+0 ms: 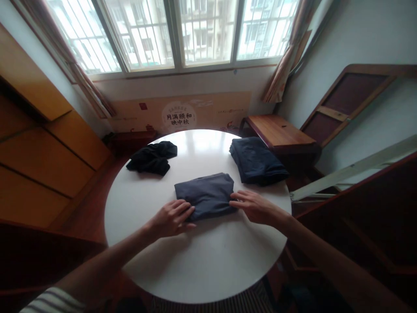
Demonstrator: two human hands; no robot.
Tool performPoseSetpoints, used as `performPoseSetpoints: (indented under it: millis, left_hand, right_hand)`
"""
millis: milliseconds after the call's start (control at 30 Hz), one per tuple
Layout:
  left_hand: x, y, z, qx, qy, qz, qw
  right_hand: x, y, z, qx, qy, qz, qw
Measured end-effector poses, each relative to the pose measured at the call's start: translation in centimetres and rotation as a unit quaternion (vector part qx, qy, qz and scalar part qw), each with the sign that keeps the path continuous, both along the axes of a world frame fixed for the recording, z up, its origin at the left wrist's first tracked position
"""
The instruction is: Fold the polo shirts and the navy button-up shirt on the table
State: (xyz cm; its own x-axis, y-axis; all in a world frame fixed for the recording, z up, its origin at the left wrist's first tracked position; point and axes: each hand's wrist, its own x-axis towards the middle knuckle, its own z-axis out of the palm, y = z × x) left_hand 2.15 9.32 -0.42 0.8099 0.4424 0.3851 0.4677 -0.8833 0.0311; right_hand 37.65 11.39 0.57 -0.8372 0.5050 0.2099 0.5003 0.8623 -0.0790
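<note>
Grey cloth point(205, 191), head view: lies folded flat at mid counter point(202, 269), left hand point(172, 217) resting loosely on its near-left corner, right hand point(253, 206) touching its right edge, grip unclear; navy pile point(257, 161) at right seemingly folded already, black heap point(151, 157) at left rumpled, unfolded.

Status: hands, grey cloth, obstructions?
Left hand on grey cloth, left edge; right hand at right edge. Grey cloth folded. Black garment, navy stack apart, not blocking.

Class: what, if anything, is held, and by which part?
Whether anything is gripped cannot be told: the left hand touches the folded grey-blue cloth at its near left corner, the right hand its right edge.
</note>
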Motion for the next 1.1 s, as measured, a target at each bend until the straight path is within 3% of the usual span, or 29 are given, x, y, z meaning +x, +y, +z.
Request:
performPoseSetpoints:
  millis: [100,200,267,367,500,600,700,800,867,967,1033,1100]
  left_hand:
    - [-0.3,0.9,1.5,-0.100,-0.098,0.073,0.987]
    - [-0.6,4.2,2.2,-0.149,-0.169,0.236,0.945]
    - [-0.9,6.1,1.8,-0.203,-0.168,0.291,0.920]
    - [-1.2,7.4,0.9,-0.290,-0.171,0.287,0.897]
    - [-1.2,7.7,0.4,-0.316,-0.243,0.280,0.873]
    - [-1.2,8.2,-0.1,-0.332,-0.246,0.300,0.859]
    - [-0.9,8.5,-0.3,-0.324,-0.179,0.327,0.870]
    - [0.2,7.5,0.9,-0.199,-0.132,0.347,0.907]
    - [1.5,5.8,2.4,-0.108,-0.108,0.296,0.943]
    - [3.3,2.6,4.2,-0.084,-0.008,0.139,0.987]
    - [3.8,1.3,4.6,-0.084,0.069,0.073,0.991]
    - [3.4,1.2,4.4,-0.063,0.106,0.064,0.990]
  right_hand:
    - [-0.5,0.2,1.1,-0.056,0.119,-0.096,0.987]
    - [-1.8,2.5,1.1,-0.096,0.244,-0.235,0.936]
    - [-2.7,4.2,0.3,-0.119,0.269,-0.286,0.912]
    - [-3.4,5.9,-1.0,-0.147,0.267,-0.302,0.903]
    - [-3.4,6.7,-1.5,-0.143,0.278,-0.303,0.900]
    - [-3.2,7.1,-1.2,-0.112,0.249,-0.328,0.904]
    - [-3.5,7.7,-0.6,-0.068,0.152,-0.326,0.931]
    - [-4.5,8.4,0.4,0.001,0.119,-0.284,0.951]
    - [-5.5,8.9,1.1,-0.005,0.109,-0.190,0.976]
    - [-6.8,9.7,1.8,-0.073,0.042,-0.079,0.993]
    - [-7.1,9.8,1.9,-0.082,-0.002,-0.085,0.993]
    - [-6.9,9.4,2.0,-0.069,-0.025,-0.123,0.990]
